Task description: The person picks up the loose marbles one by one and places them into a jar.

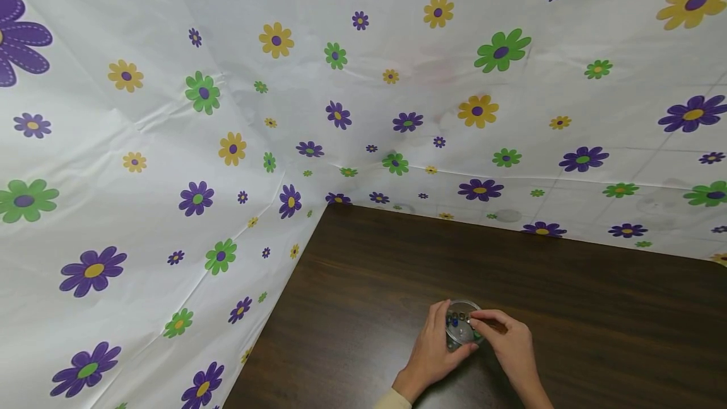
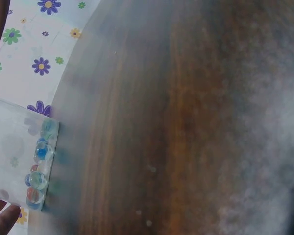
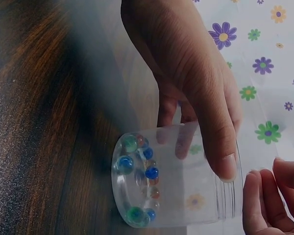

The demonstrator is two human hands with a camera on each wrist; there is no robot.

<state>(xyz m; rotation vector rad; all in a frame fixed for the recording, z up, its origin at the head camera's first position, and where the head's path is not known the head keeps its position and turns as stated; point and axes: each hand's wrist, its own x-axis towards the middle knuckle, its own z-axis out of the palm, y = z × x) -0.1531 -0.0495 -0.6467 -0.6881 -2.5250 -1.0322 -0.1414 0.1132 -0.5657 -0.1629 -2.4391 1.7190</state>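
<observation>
My left hand (image 1: 430, 347) grips a clear plastic jar (image 3: 179, 169) by its side, the thumb lying along the ridged rim. Several glass marbles (image 3: 151, 172), blue, green and amber, lie at the bottom of the jar. They also show through the wall of the jar (image 2: 12, 147) in the left wrist view. My right hand (image 1: 507, 339) is at the jar's mouth, thumb and fingertips (image 3: 267, 176) drawn together right by the rim. I cannot tell whether a marble is between them.
A dark brown wooden table (image 1: 363, 276) lies under the jar and both hands. Behind it and along its left side hangs a white sheet (image 1: 318, 74) printed with purple, green and yellow flowers, meeting the table's edges.
</observation>
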